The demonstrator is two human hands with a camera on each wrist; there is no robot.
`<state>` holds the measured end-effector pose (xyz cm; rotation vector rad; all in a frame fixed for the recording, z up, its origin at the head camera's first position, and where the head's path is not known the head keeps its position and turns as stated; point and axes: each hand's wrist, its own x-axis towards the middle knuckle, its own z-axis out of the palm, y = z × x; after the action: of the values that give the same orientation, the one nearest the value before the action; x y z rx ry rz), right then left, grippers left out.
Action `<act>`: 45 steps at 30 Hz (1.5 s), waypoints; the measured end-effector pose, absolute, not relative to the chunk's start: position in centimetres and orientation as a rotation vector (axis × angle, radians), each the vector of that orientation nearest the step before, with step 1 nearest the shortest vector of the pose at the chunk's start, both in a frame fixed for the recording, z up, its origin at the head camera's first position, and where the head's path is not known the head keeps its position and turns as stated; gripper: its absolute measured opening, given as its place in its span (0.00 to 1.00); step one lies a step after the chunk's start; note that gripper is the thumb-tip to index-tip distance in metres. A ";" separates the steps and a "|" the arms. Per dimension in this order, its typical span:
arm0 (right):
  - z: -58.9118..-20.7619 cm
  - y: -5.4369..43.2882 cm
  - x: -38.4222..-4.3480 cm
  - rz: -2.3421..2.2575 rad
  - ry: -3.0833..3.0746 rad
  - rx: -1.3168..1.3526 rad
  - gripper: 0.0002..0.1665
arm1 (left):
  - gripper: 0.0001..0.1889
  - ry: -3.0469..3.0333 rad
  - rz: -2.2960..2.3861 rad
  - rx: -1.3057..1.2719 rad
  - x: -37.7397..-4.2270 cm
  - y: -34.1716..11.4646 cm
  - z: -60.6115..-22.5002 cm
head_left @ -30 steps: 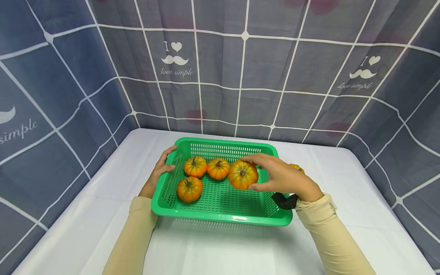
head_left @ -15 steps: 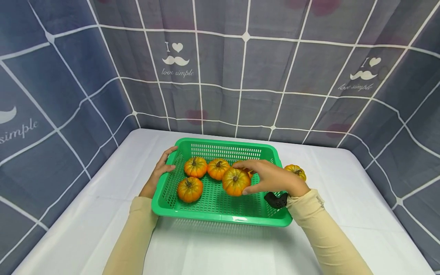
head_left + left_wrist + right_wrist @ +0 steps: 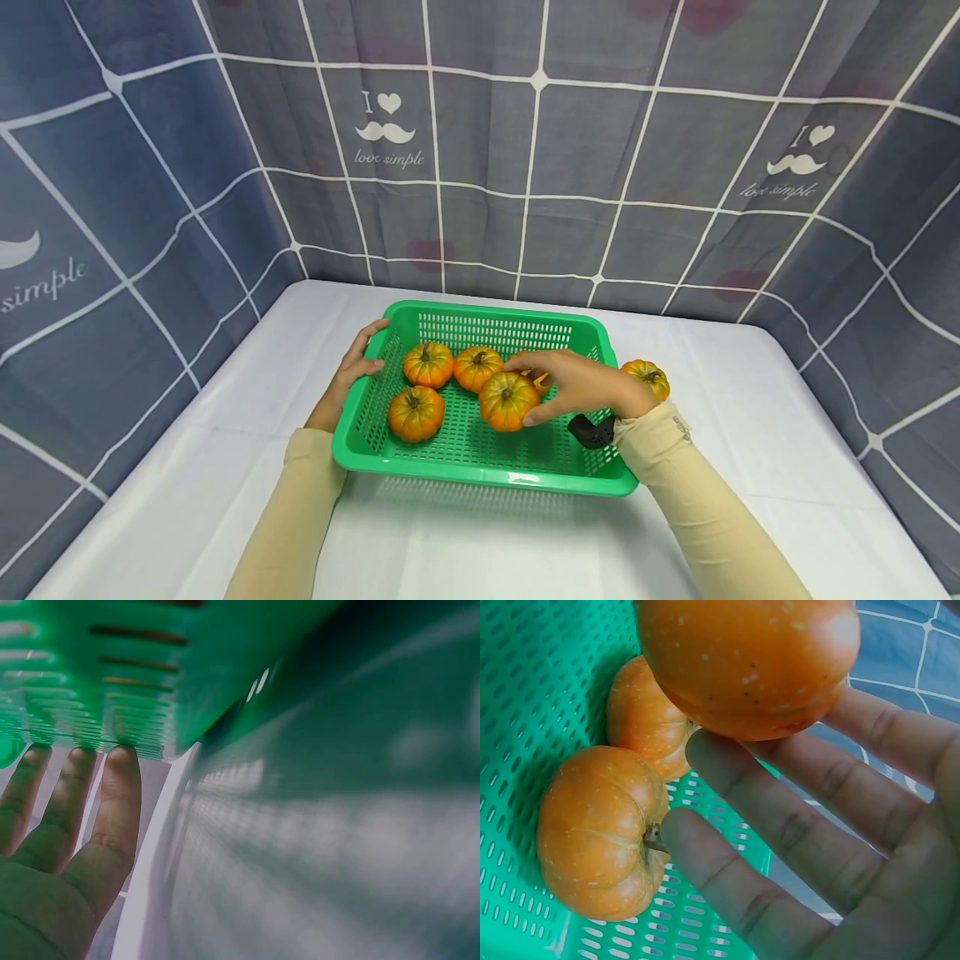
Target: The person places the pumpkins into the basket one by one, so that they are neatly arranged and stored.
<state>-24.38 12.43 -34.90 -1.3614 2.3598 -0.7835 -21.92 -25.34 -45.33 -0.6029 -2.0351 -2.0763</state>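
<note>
My right hand (image 3: 573, 383) grips a small orange pumpkin (image 3: 508, 402), thumb at its near side and fingers at its far side. It is over the middle of a green plastic basket (image 3: 450, 473); the right wrist view shows the held pumpkin's smooth underside (image 3: 750, 675) above two others. Along the basket's left end, my left hand (image 3: 348, 375) holds the rim with the thumb over it, while its fingertips (image 3: 120, 761) touch the slotted outer wall. Inside the basket sit a back-left pumpkin (image 3: 427, 364), one beside it (image 3: 477, 367), a front-left one (image 3: 416, 413) and another partly hidden behind my right hand.
Outside the basket, just past its right end, lies one more pumpkin (image 3: 647, 378) on the white-covered table (image 3: 750, 433). Grey-blue checked curtains (image 3: 480, 225) rise behind the table and on both sides. A black wrist device (image 3: 591, 432) hangs beneath my right wrist.
My right hand has moved left and slightly nearer with the pumpkin, uncovering more of the one outside and the one behind it. The left hand has stayed at the rim.
</note>
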 end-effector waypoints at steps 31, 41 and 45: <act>-35.3 8.1 -25.3 -0.415 2.290 -1.251 0.41 | 0.34 -1.944 -2.240 -0.572 -21.7 -25.1 -45.1; -36.3 7.1 -25.0 -0.425 2.266 -1.162 0.42 | 0.34 -1.826 -2.311 -0.664 -21.9 -25.2 -45.4; -36.8 6.9 -25.0 -0.460 2.257 -1.174 0.43 | 0.34 -1.817 -2.342 -0.655 -21.8 -25.1 -45.3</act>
<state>-24.95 6.87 -36.76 -1.1737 2.2570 -0.4604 -21.83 -25.14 -45.32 -0.6554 -1.8172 -2.3421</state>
